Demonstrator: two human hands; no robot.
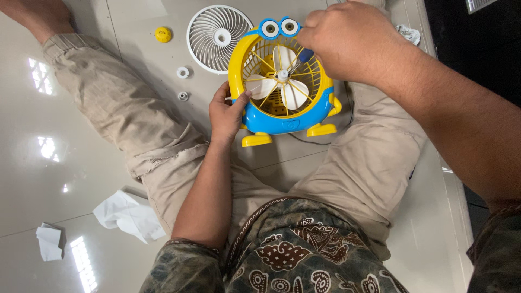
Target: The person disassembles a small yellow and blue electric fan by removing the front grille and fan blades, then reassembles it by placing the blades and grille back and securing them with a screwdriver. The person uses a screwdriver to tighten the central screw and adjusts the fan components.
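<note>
A small yellow and blue toy-like fan (pixel 282 116) with two cartoon eyes and yellow feet lies on the floor between my legs. Its front grille is off, so the white blades (pixel 287 89) show. My left hand (pixel 228 114) grips the fan's left rim. My right hand (pixel 347 43) is closed over a thin tool with a blue handle (pixel 305 56), its tip pointing at the white hub in the middle of the blades.
A white round grille (pixel 217 32) lies on the floor behind the fan. A yellow cap (pixel 163 34) and two small white parts (pixel 183 72) sit left of it. White tissues (pixel 127 214) lie by my left thigh. A dark cable runs under the fan.
</note>
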